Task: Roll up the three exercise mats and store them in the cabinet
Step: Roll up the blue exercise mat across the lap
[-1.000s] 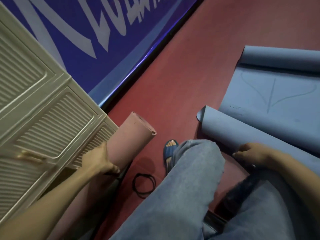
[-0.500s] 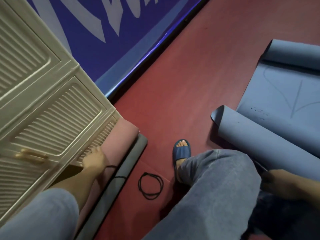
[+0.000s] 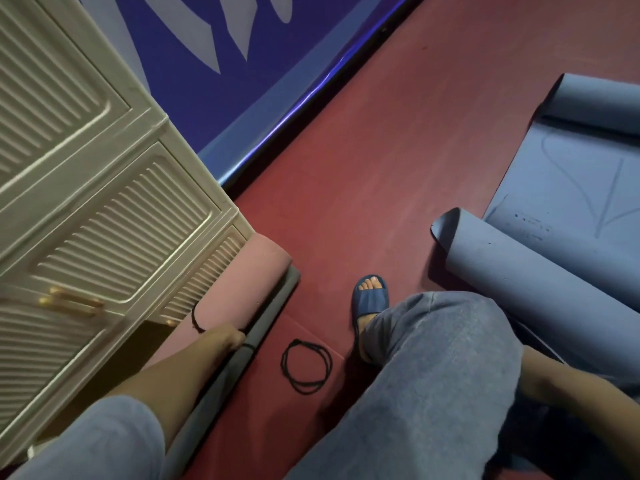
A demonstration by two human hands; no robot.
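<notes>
Pink mat (image 3: pixel 239 289) is rolled up and lies at the foot of the cabinet (image 3: pixel 104 216), where I am putting it away.

My left hand (image 3: pixel 231 337) rests on the pink roll, fingers curled over its far side near a black band (image 3: pixel 196 318), but I cannot tell how tight the hold is. My right hand is hidden behind my knee (image 3: pixel 436 358), so I cannot tell what it does. I think the roll now needs a push into the dark gap under the door. That gap looks low and a grey mat (image 3: pixel 277 299) lies right beside the roll, so room is tight. A black cord (image 3: pixel 306 367) lies on the red floor (image 3: pixel 381 168) nearby. The blue mat (image 3: pixel 540 271) is only partly rolled, well apart on my right, with open floor between.
</notes>
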